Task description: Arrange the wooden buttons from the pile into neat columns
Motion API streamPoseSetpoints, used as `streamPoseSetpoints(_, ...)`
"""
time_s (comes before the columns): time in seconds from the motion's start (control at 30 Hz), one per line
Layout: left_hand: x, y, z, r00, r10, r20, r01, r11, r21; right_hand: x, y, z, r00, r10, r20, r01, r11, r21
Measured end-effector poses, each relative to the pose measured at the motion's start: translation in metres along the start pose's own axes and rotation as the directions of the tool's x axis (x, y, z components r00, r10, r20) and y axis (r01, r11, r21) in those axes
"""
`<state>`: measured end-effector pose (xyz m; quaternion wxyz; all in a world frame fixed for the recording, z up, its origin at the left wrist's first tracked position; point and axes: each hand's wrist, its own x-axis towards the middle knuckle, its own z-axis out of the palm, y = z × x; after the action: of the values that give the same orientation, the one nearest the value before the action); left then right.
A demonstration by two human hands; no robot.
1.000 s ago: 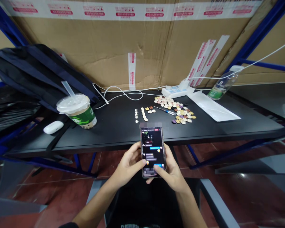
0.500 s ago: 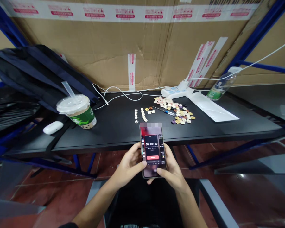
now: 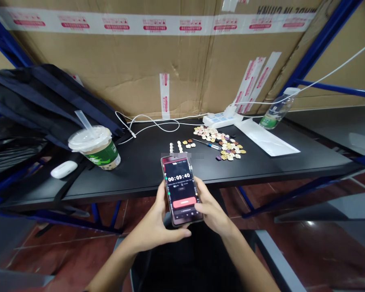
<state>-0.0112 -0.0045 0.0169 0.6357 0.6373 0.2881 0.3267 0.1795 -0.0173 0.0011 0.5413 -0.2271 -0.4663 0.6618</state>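
Holding the phone [image 3: 182, 190] by its two sides, the left hand [image 3: 153, 227] and right hand [image 3: 213, 209] are in front of the counter's [image 3: 140, 178] near edge. The left fingers curl against the phone's left side, partly hidden, thumb extended by its lower edge; the right fingers close around the opposite side, thumb at the screen's lower right. The lit display reads 00:09:40 above a red button.

On the counter, a white case [image 3: 64, 169] lies near the front left, with a lidded cup [image 3: 99, 148] and straw beside it. Small face-like pieces [image 3: 231, 149] form a loose pile right of centre; others stand in short rows beyond the phone, partly covered by it. A screwdriver [image 3: 211, 145] lies at the pile's left side. Farther right rests a white packet [image 3: 269, 138]. Toward the back edge are a power strip [image 3: 220, 120], white cable [image 3: 167, 129], tilted bottle [image 3: 278, 109] and, at left, a dark backpack [image 3: 54, 101]. Taped cardboard [image 3: 124, 61] stands behind.
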Motion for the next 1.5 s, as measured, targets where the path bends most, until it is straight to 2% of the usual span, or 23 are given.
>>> streamPoseSetpoints(0.1,0.006,0.012,-0.012,0.998,-0.017,-0.063,0.014,0.999,-0.046,0.024,-0.016,0.012,0.997,0.074,0.026,-0.075,0.995,0.065)
streamPoseSetpoints(0.2,0.017,0.026,-0.029,0.987,0.009,-0.16,-0.021,0.997,-0.073,0.056,-0.032,0.019,0.971,0.238,0.022,-0.239,0.965,0.105)
streamPoseSetpoints(0.33,0.033,0.039,-0.062,0.971,-0.051,-0.234,0.038,0.998,-0.059,0.105,-0.044,0.013,0.92,0.358,0.161,-0.376,0.921,0.098)
streamPoseSetpoints(0.47,0.049,0.043,-0.095,0.956,-0.117,-0.269,0.092,0.99,-0.106,0.143,-0.046,0.005,0.881,0.451,0.146,-0.464,0.882,0.077)
streamPoseSetpoints(0.6,0.065,0.045,-0.117,0.955,-0.187,-0.231,0.161,0.979,-0.128,0.157,-0.052,-0.002,0.887,0.45,0.104,-0.448,0.893,-0.043)
streamPoseSetpoints(0.77,0.082,0.046,-0.132,0.943,-0.237,-0.232,0.223,0.971,-0.085,0.154,-0.084,-0.02,0.939,0.343,-0.031,-0.327,0.859,-0.395)
streamPoseSetpoints(0.9,0.091,0.047,-0.137,0.949,-0.225,-0.22,0.226,0.974,-0.023,0.153,-0.114,-0.047,0.98,0.181,-0.082,-0.197,0.814,-0.547)
streamPoseSetpoints(1.07,0.098,0.046,-0.144,0.925,-0.196,-0.326,0.241,0.965,0.103,0.162,-0.128,-0.086,0.988,0.133,-0.077,-0.151,0.755,-0.638)
streamPoseSetpoints(1.17,0.102,0.045,-0.148,0.903,-0.162,-0.399,0.267,0.937,0.224,0.168,-0.129,-0.101,0.99,0.124,-0.069,-0.133,0.647,-0.751)
streamPoseSetpoints(1.27,0.105,0.045,-0.152,0.886,-0.137,-0.442,0.331,0.856,0.398,0.176,-0.129,-0.112,0.991,0.113,-0.066,-0.113,0.485,-0.867)
streamPoseSetpoints(1.4,0.107,0.05,-0.156,0.9,-0.125,-0.418,0.37,0.727,0.579,0.187,-0.125,-0.122,0.994,0.103,-0.023,-0.045,0.223,-0.974)
streamPoseSetpoints(1.5,0.11,0.054,-0.159,0.914,-0.115,-0.39,0.364,0.658,0.659,0.194,-0.123,-0.128,0.996,0.093,0.005,-0.008,0.14,-0.99)
